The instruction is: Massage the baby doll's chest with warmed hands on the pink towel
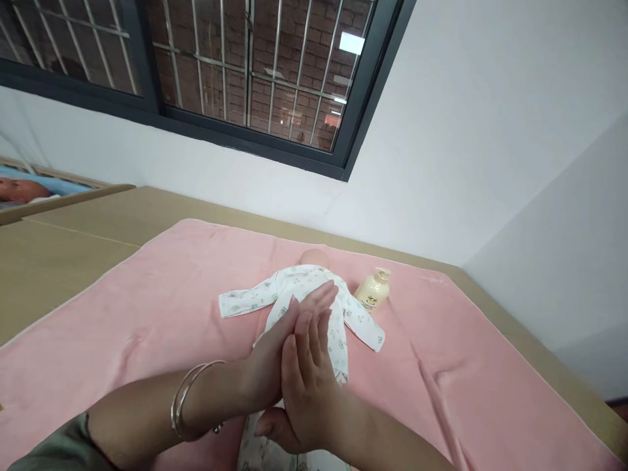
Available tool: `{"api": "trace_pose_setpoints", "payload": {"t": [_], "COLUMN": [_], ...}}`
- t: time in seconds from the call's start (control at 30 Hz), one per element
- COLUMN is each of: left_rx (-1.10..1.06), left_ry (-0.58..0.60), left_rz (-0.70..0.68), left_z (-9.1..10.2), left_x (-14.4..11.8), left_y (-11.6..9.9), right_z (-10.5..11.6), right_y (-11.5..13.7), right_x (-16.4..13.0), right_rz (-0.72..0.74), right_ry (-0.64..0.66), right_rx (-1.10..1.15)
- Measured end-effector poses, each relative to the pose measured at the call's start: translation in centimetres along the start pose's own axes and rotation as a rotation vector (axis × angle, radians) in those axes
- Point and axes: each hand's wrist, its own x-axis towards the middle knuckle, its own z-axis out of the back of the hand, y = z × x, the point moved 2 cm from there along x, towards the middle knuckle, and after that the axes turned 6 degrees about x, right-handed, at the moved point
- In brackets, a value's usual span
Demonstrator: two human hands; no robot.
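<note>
My left hand (275, 350), with silver bangles (184, 399) on its wrist, is stretched out flat, fingers pointing forward. Against its palm lies my right hand (311, 392), fingers straight, thumb apart. Nothing shows between the two palms. Below them, a baby doll in a white printed top (299, 281) and matching trousers (265, 451) lies on a pink blanket (161, 301). Its sleeves are spread to both sides, and only part of its round head (314, 257) shows; my hands hide much of its body. Beside its right-hand sleeve stands a pale yellow pump bottle (373, 290).
The blanket covers most of a wooden table (88, 242), which meets a white wall (441, 144). A dark-framed window (250, 140) with metal bars is above. At far left, another doll (22, 190) lies in a wooden-edged crib with blue lining.
</note>
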Motion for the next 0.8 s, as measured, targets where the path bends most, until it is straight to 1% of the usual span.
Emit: {"api": "trace_pose_setpoints", "payload": {"t": [0.1, 0.2, 0.3, 0.37, 0.4, 0.43, 0.47, 0.53, 0.6, 0.63, 0.67, 0.73, 0.8], "left_rx": [0.028, 0.175, 0.342, 0.384, 0.391, 0.397, 0.409, 0.442, 0.483, 0.517, 0.563, 0.672, 0.756], "left_ry": [-0.064, -0.191, -0.351, -0.460, -0.499, -0.520, -0.515, -0.462, -0.401, -0.383, -0.373, -0.362, -0.371], "left_rz": [-0.088, -0.172, -0.232, -0.239, -0.229, -0.219, -0.212, -0.201, -0.212, -0.228, -0.249, -0.294, -0.319], "left_z": [1.3, 3.3, 5.7, 7.4, 8.2, 8.9, 9.4, 10.1, 10.5, 10.5, 10.5, 10.5, 10.6], "left_x": [1.6, 4.0, 6.8, 8.5, 9.1, 9.7, 10.1, 10.7, 10.8, 10.8, 10.8, 10.7, 10.7], "left_y": [-0.1, 0.5, 1.8, 3.0, 3.7, 4.3, 5.0, 6.1, 7.1, 7.5, 7.8, 8.4, 8.9], "right_z": [-0.5, -1.0, -2.0, -3.0, -3.5, -3.9, -4.2, -4.3, -4.2, -4.0, -3.9, -3.8, -4.0], "right_y": [-0.6, -2.5, -6.1, -8.8, -10.1, -11.3, -12.4, -14.0, -15.2, -15.6, -15.8, -15.9, -15.4], "right_x": [-0.2, -0.1, 0.0, -0.2, -0.2, -0.2, -0.2, 0.0, 0.3, 0.4, 0.4, 0.3, 0.0], "right_rz": [-0.043, -0.133, -0.331, -0.515, -0.583, -0.618, -0.627, -0.598, -0.578, -0.592, -0.635, -0.790, -0.940], "right_ry": [0.029, 0.035, 0.075, 0.116, 0.158, 0.206, 0.247, 0.316, 0.367, 0.388, 0.402, 0.407, 0.400], "right_rx": [0.036, 0.088, 0.146, 0.169, 0.166, 0.158, 0.146, 0.131, 0.138, 0.139, 0.124, 0.034, -0.092]}}
